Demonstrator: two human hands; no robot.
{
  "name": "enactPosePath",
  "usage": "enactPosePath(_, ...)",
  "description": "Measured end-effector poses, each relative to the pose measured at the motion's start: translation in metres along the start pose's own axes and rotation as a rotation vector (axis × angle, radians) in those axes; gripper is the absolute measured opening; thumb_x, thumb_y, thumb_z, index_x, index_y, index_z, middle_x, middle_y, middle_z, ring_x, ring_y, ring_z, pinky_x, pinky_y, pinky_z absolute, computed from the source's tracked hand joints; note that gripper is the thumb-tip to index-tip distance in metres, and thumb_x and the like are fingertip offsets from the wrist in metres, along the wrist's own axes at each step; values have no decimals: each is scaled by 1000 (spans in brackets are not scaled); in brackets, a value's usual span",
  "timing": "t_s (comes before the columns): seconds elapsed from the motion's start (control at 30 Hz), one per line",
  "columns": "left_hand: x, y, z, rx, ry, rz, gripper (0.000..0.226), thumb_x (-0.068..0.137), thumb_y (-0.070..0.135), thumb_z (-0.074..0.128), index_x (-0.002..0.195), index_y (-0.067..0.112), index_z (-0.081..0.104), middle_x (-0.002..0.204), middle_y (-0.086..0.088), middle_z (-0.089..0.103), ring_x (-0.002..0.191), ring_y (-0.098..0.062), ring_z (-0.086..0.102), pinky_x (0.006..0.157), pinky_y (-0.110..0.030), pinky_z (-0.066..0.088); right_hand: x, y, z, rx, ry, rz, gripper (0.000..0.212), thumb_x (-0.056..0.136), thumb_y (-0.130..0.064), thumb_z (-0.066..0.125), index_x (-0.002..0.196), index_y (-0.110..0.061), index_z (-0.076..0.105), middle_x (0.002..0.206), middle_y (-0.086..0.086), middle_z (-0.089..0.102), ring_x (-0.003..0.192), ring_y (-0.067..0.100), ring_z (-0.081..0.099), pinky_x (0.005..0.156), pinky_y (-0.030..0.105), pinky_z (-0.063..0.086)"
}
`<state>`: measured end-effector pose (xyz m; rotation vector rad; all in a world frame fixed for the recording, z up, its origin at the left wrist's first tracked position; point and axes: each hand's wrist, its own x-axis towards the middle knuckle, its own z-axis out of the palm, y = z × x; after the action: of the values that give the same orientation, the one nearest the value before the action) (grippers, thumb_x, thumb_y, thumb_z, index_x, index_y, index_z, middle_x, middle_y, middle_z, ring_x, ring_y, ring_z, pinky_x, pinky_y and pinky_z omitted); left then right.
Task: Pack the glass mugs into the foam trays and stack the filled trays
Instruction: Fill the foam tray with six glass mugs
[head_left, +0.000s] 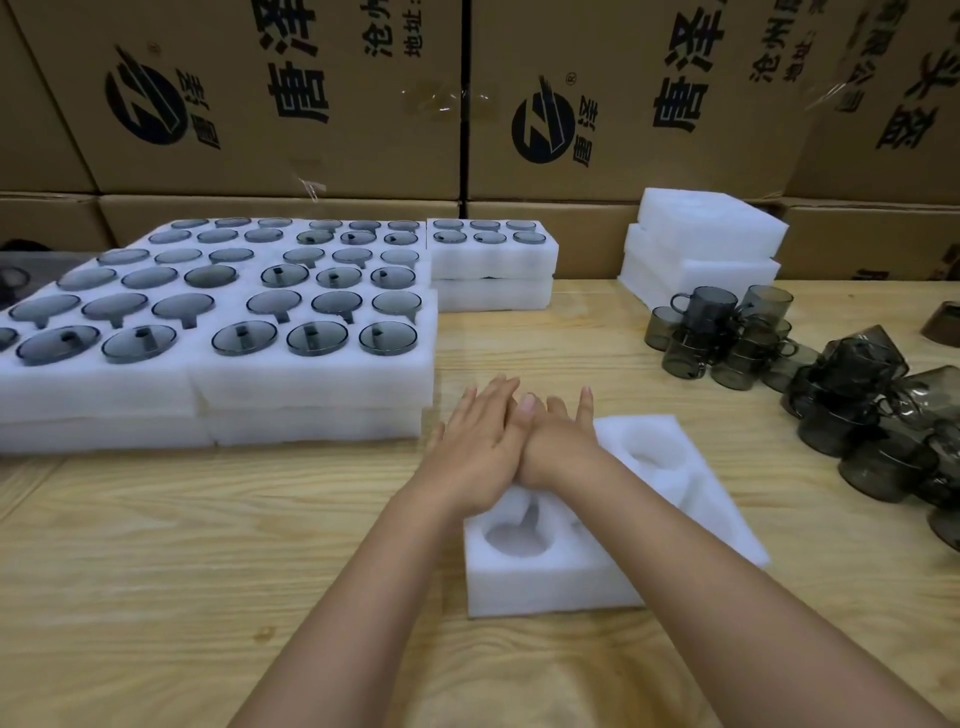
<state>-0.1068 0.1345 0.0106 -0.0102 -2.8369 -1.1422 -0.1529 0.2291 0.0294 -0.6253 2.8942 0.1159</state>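
Both hands are out in front, over the wooden table (208, 545). The left hand (475, 447) and the right hand (558, 441) are pressed side by side, touching each other. The fingers are straight and point away from the person. Neither hand holds anything.

Right under the wrists lies an empty foam tray (550, 587). It is white and has round holes in it, and it sits a bit crooked on the table. No mug is in it yet.

To the left is a big block of filled trays (311, 384) – white foam with a dark glass mug down in every hole. They lie close together, edge to edge, and there is a second layer of foam under them. Behind them, at the far right corner, is a smaller stack of trays (493, 260) (its top tray holds six mugs).

The loose glass mugs (727, 338) wait on the right side of the table. They are smoky grey and piled on each other, some standing and some tipped over. A second heap of mugs (857, 421) sits nearer the right edge, well apart from the hands.

At the back right is a stack of foam pieces (701, 244) – three high, a little crooked. Brown cardboard boxes (311, 104) with black writing stand behind it all.
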Motion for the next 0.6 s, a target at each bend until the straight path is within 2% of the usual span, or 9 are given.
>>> enactPosePath(0.07, -2, -2, 1, -61, 58, 63, 57, 98, 53, 19, 150, 30, 21, 159, 13, 13, 146, -5, -1, 119, -30, -2, -4, -3, 1, 52, 48, -7, 63, 92, -46, 40, 147, -27, 15, 144, 6, 31, 135, 29, 24, 112, 55, 4)
enactPosePath(0.13, -4, -2, 3, -244, 148, 57, 50, 101, 41, 31, 147, 22, 28, 157, 3, 21, 145, -10, 10, 119, -29, 5, -8, -4, 1, 92, 85, -18, 50, 92, -44, 38, 138, -30, 26, 134, 5, 38, 127, 30, 32, 107, 51, 16)
enactPosePath(0.27, -17, -8, 7, -995, 216, -78, 36, 98, 18, 44, 134, 18, 43, 138, -10, 47, 126, -21, 47, 112, -41, 33, -5, -2, 3, 211, 120, -8, 43, 98, -44, 18, 136, -28, 31, 133, 8, 42, 123, 31, 35, 100, 47, 20)
enactPosePath(0.37, -21, -21, 10, -1062, 213, -45, 43, 90, 3, 54, 131, 12, 48, 115, -5, 62, 109, -22, 58, 98, -39, 45, -1, 6, 1, 398, 39, -55, 49, 98, -51, 14, 142, -33, 28, 144, 3, 36, 132, 29, 28, 106, 45, 14)
enactPosePath(0.43, -18, -25, 9, -1047, 214, -53, 53, 79, -1, 66, 128, 12, 51, 105, 1, 64, 100, -19, 61, 88, -32, 49, 4, 18, -5, 700, 22, -52, 49, 98, -51, 21, 139, -29, 38, 143, 0, 42, 132, 25, 33, 110, 42, 20)
enactPosePath(0.5, -15, -25, 10, -1013, 224, -70, 58, 67, 8, 66, 123, 15, 55, 98, 1, 65, 93, -17, 62, 85, -32, 49, 13, 39, -15, 998, 214, 15, 38, 98, -40, 35, 122, -19, 56, 122, 1, 58, 112, 22, 52, 99, 39, 40)
enactPosePath(0.53, -14, -25, 10, -988, 234, -73, 58, 64, 12, 64, 121, 17, 56, 94, 3, 65, 89, -16, 62, 83, -31, 49, 18, 56, -20, 1002, 368, 62, 28, 97, -33, 41, 109, -17, 61, 105, 1, 62, 96, 19, 55, 84, 35, 46)
enactPosePath(0.57, -14, -26, 11, -975, 245, -75, 57, 63, 13, 64, 120, 18, 57, 89, 5, 66, 86, -14, 62, 80, -29, 50, 23, 75, -25, 884, 501, 116, 21, 95, -25, 43, 100, -16, 61, 92, 0, 60, 85, 18, 54, 72, 30, 44)
enactPosePath(0.6, -14, -27, 11, -973, 254, -78, 57, 62, 14, 64, 119, 19, 58, 86, 6, 66, 84, -13, 62, 77, -28, 50, 30, 97, -29, 738, 594, 174, 17, 93, -19, 44, 95, -15, 60, 88, 3, 57, 82, 21, 52, 68, 29, 40)
